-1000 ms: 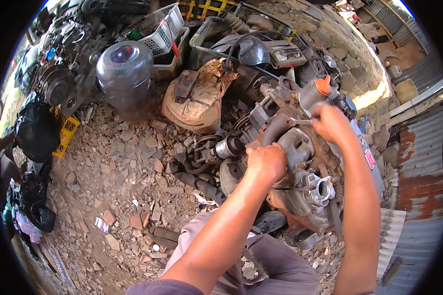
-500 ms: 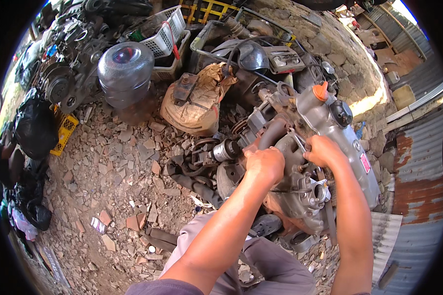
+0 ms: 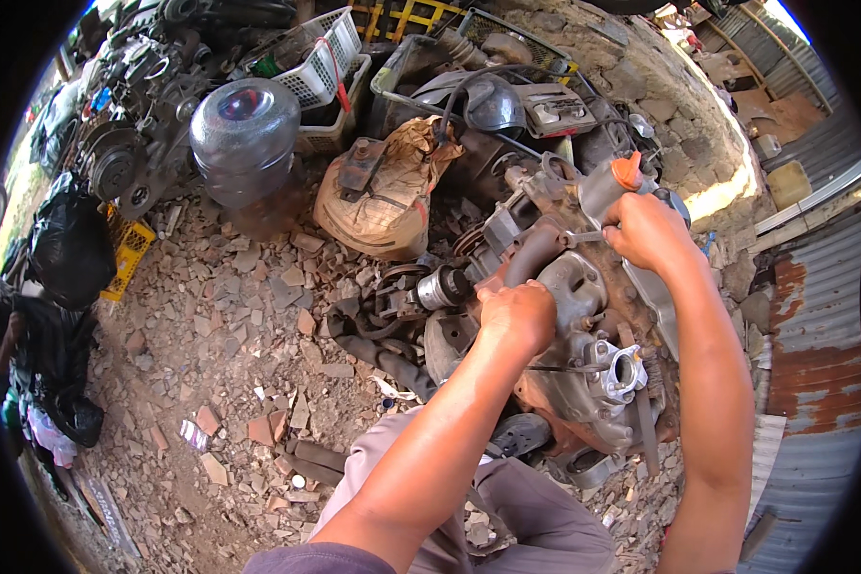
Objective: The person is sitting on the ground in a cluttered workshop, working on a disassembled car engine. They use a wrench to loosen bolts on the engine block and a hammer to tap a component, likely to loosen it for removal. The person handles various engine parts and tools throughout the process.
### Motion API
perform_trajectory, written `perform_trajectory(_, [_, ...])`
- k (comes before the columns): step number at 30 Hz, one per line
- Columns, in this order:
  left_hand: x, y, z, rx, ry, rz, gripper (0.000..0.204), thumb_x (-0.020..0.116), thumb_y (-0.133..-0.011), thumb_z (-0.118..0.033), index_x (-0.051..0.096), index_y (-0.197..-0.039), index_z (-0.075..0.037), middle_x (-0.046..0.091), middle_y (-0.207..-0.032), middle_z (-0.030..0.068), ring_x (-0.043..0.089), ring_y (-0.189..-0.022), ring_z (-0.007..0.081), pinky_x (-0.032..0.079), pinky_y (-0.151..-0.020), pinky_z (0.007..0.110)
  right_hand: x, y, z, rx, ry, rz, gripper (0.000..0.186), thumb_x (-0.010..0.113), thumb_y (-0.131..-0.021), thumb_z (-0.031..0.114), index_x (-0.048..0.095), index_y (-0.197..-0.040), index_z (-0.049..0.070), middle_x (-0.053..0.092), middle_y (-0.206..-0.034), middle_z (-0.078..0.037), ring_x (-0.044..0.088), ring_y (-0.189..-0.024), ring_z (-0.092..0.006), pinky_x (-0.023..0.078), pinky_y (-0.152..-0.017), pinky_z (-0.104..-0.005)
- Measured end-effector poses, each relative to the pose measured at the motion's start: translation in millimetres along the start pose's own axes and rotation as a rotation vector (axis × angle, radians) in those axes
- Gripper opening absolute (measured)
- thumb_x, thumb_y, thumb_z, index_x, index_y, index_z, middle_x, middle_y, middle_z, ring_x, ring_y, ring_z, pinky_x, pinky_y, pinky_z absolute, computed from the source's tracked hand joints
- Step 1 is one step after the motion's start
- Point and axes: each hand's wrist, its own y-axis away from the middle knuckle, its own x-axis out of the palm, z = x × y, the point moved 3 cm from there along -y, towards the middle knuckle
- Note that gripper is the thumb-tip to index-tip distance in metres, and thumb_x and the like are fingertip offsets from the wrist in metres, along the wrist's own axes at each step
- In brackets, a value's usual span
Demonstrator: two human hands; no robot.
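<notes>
A greasy engine (image 3: 576,282) lies on the ground in front of me, with a rusty exhaust manifold (image 3: 538,251) curving over it. My right hand (image 3: 649,231) is closed on a metal wrench (image 3: 585,237), whose far end meets the engine beside the upper end of the manifold. Below that, my left hand (image 3: 521,316) is curled into a grip against the manifold's lower end; what its fingers hold is hidden. Partly behind my right hand stands the grey valve cover (image 3: 601,189) with an orange cap (image 3: 627,170). A silver round-mouthed housing (image 3: 624,371) sits nearer to me.
Broken tile and stone cover the ground (image 3: 230,383). Farther off are a clear plastic water jug (image 3: 242,134), a torn brown sack (image 3: 378,206) and crates (image 3: 320,72) of parts. Corrugated metal sheets (image 3: 823,364) line the right side; engine parts (image 3: 124,153) are piled at far left.
My right hand has moved up and away with the wrench, now over the valve cover's far end. The wrench has swung to lie nearly level. My left hand has stayed almost in place.
</notes>
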Motion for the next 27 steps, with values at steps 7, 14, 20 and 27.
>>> perform_trajectory(7, [-1.4, 3.8, -1.7, 0.022, 0.005, -0.034, 0.054, 0.063, -0.085, -0.018, 0.05, -0.132, 0.005, 0.064, -0.123, 0.019, 0.057, -0.12, 0.0346, 0.036, -0.106, 0.054, 13.8, -23.8, 7.4, 0.011, 0.113, -0.015, 0.018, 0.065, -0.082, 0.019, 0.073, -0.091, 0.005, 0.069, -0.089, -0.023, 0.067, -0.087, -0.0392, 0.053, -0.076, -0.0472])
perform_trajectory(14, [1.4, 3.2, -1.3, 0.0, 0.005, -0.077, 0.058, 0.063, -0.083, -0.012, 0.047, -0.136, 0.005, 0.065, -0.123, 0.0179, 0.061, -0.118, 0.0338, 0.033, -0.107, 0.053, 58.2, 9.3, -23.2, 0.057, -0.29, -0.041, 0.023, 0.059, -0.089, 0.021, 0.067, -0.1, 0.002, 0.067, -0.095, -0.026, 0.064, -0.094, -0.0417, 0.05, -0.084, -0.0477])
perform_trajectory(20, [-1.9, 8.7, -2.8, -0.006, 0.014, -0.05, 0.058, 0.064, -0.081, -0.009, 0.049, -0.135, 0.005, 0.066, -0.122, 0.0178, 0.061, -0.116, 0.0336, 0.034, -0.106, 0.053, 74.7, 30.1, -11.4, 0.188, -0.302, 0.168, 0.03, 0.059, -0.092, 0.023, 0.062, -0.115, 0.005, 0.066, -0.11, -0.023, 0.061, -0.107, -0.0393, 0.047, -0.091, -0.0468])
perform_trajectory(27, [-3.7, 7.4, -2.0, -0.007, -0.02, -0.034, 0.049, 0.064, -0.085, -0.017, 0.053, -0.127, 0.004, 0.066, -0.119, 0.0179, 0.06, -0.116, 0.0323, 0.038, -0.102, 0.051, 57.0, 33.3, -19.1, 0.068, -0.301, 0.162, 0.027, 0.062, -0.089, 0.021, 0.066, -0.108, 0.003, 0.068, -0.098, -0.024, 0.065, -0.096, -0.0387, 0.049, -0.086, -0.0455])
